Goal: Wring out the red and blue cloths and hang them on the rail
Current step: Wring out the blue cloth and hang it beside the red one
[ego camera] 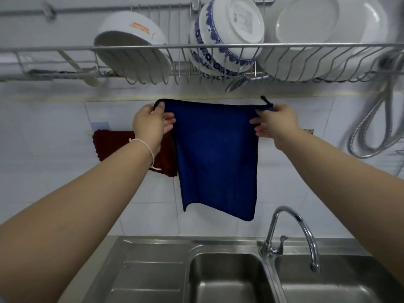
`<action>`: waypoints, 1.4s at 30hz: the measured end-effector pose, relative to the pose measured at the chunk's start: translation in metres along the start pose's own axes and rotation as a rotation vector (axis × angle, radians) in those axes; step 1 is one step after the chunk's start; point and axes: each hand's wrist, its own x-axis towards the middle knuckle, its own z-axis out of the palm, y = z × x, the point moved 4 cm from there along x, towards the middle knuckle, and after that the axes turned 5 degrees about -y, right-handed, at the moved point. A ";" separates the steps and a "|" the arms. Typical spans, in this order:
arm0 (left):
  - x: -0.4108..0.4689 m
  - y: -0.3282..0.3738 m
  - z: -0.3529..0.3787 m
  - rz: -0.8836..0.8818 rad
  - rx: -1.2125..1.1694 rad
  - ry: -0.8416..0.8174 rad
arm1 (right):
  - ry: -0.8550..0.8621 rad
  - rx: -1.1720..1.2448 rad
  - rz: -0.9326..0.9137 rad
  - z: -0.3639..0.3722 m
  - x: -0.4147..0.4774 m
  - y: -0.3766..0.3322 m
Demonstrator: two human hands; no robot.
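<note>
White tiled wall behind a steel sink (227,278), with the tap (293,235) at 5 o'clock and the steel counter (140,265) at 7 o'clock. Wire dish rack (196,48) runs across 12 o'clock, holding a white bowl (131,47) at 11, blue-patterned bowls (227,36) at 12 and white plates (328,29) at 1. Metal shower hose (376,119) loops at 3 o'clock. Blue cloth (216,158) hangs flat at frame centre, spread wide, held up by its two top corners, lower edge above the sink. Left hand (150,125) at 10 o'clock of the cloth, grip closed on the top left corner, thumb in front and fingers behind. Right hand (275,123) at 2 o'clock of the cloth, grip pinched on the top right corner, where a small black loop (265,100) sticks up. Thin cord bracelet (148,152) on the left wrist. Red cloth (113,145) at 9 o'clock, draped against the wall, partly hidden behind the left hand and the blue cloth's left edge. Rail (309,130) mostly hidden; only a short bit shows just right of the right hand. Cannot tell whether the blue cloth touches the rail.
</note>
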 end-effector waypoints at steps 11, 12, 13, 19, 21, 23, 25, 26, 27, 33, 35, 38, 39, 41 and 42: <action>0.045 -0.044 0.007 0.309 0.602 -0.209 | 0.293 -0.014 -0.083 0.030 0.060 0.024; 0.046 -0.051 0.008 0.315 0.660 -0.222 | 0.300 -0.136 -0.123 0.031 0.057 0.027; 0.047 -0.056 0.009 0.336 0.732 -0.226 | 0.292 -0.235 -0.173 0.030 0.060 0.032; 0.048 -0.068 0.014 0.525 1.121 -0.215 | 0.049 -0.861 -0.498 0.038 0.055 0.045; 0.052 -0.068 0.019 0.479 1.149 -0.193 | 0.006 -1.002 -0.468 0.040 0.061 0.046; 0.055 -0.070 0.025 0.427 1.211 -0.194 | -0.034 -1.047 -0.371 0.044 0.066 0.039; 0.056 -0.072 0.028 0.436 1.276 -0.203 | -0.080 -1.152 -0.347 0.051 0.067 0.036; 0.056 -0.074 0.030 0.437 1.306 -0.214 | -0.096 -1.196 -0.365 0.054 0.067 0.037; 0.056 -0.076 0.030 0.423 1.336 -0.231 | -0.099 -1.211 -0.398 0.055 0.067 0.038; 0.066 -0.082 0.031 0.273 1.299 -0.246 | -0.170 -1.263 -0.483 0.052 0.066 0.044; 0.065 -0.081 0.027 0.301 1.221 -0.158 | -0.156 -1.249 -0.530 0.052 0.063 0.048; 0.060 -0.077 0.027 0.338 1.138 -0.136 | -0.156 -1.158 -0.547 0.049 0.060 0.049; 0.058 -0.074 0.026 0.348 1.090 -0.160 | -0.175 -1.142 -0.537 0.047 0.060 0.049; 0.056 -0.069 0.023 0.361 0.997 -0.220 | -0.217 -1.132 -0.521 0.044 0.060 0.047; 0.057 -0.067 0.020 0.344 0.988 -0.255 | -0.235 -1.138 -0.518 0.043 0.059 0.048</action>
